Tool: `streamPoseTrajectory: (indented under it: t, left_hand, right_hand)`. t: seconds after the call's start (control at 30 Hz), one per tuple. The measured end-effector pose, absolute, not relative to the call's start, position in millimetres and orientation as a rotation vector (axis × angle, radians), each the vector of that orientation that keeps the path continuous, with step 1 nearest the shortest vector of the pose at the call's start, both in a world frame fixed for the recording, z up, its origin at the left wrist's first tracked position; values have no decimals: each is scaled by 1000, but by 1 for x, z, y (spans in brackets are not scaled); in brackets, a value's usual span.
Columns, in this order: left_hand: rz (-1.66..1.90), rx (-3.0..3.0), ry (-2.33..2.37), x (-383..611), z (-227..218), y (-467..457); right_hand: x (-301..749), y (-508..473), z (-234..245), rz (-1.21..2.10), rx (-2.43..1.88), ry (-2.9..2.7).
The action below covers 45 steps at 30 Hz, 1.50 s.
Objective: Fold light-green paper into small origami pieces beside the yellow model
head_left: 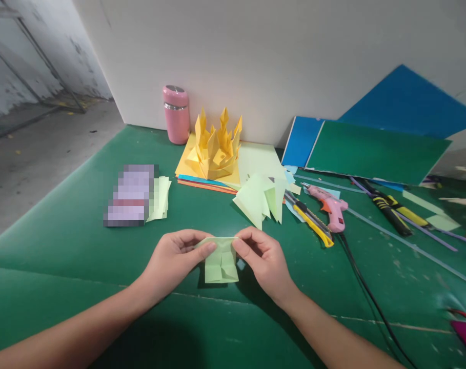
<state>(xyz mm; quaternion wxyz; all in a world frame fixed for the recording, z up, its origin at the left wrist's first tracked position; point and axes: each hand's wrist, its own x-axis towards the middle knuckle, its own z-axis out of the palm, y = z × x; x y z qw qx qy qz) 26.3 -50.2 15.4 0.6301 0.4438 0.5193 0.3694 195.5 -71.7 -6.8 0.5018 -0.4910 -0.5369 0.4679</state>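
Note:
A small light green folded paper (220,262) is held just above the green table mat (82,241), near the front middle. My left hand (175,259) pinches its upper left corner with thumb and fingers. Its upper right corner is pinched by my right hand (261,256). Both hands are closed on the paper. The paper shows several creases and folded flaps hanging down.
Behind the hands lie folded light green pieces (261,197), a yellow paper crown (215,146) on a stack of coloured sheets, a pink flask (176,114), a green paper stack (160,197), a yellow utility knife (311,220), a pink glue gun (330,206) with black cord, and blue and green boards (371,148).

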Motion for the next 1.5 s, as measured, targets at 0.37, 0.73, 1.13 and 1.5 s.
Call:
streamPoseTrajectory:
  t: [0.37, 0.73, 1.13, 1.5]
  left_hand:
    - [815, 1226, 1243, 28, 19, -52]
    - [889, 1192, 1249, 30, 18, -53]
    - [817, 1130, 1205, 31, 19, -54]
    - [811, 1127, 1226, 29, 13, -54]
  right_hand:
    - [193, -75, -5, 1012, -1193, -1456]
    - [193, -72, -7, 1082, -1217, -1321]
    - [195, -70, -4, 1256, -1165, -1199]
    - [194, -68, -6, 1239, -1211, -1213]
